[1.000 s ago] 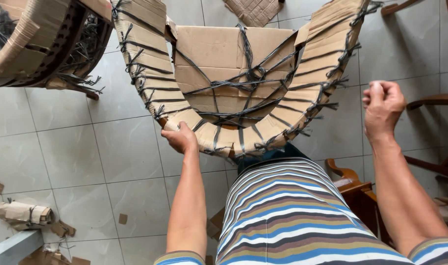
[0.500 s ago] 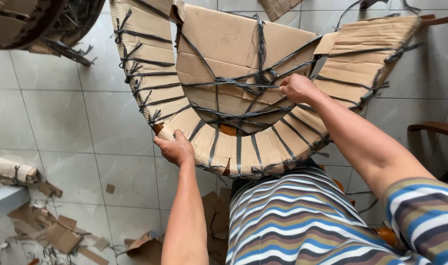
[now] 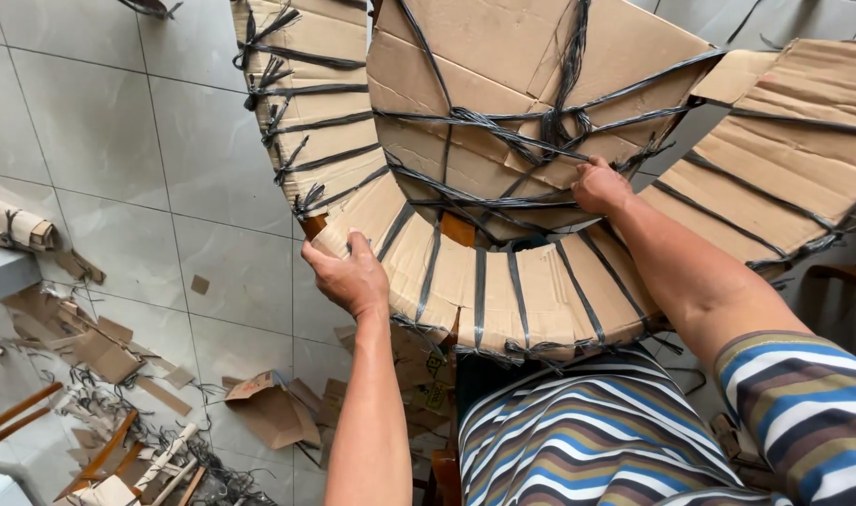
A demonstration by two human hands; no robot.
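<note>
Grey tiled floor (image 3: 119, 141) littered with cardboard scraps (image 3: 273, 412); above it, curved cardboard-wrapped frame (image 3: 503, 290), bound with dark straps, left hand (image 3: 353, 276) grasping its outer rim, right hand (image 3: 598, 187) gripping inner strapping (image 3: 503, 131).

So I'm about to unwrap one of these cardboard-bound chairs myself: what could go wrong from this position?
The left hand grips only the curved rim of the cardboard-wrapped chair, so it could tip or twist. The right hand is among the taut dark straps, which might pinch or cut fingers. Loose cardboard scraps on the tiled floor could cause a slip.
</note>
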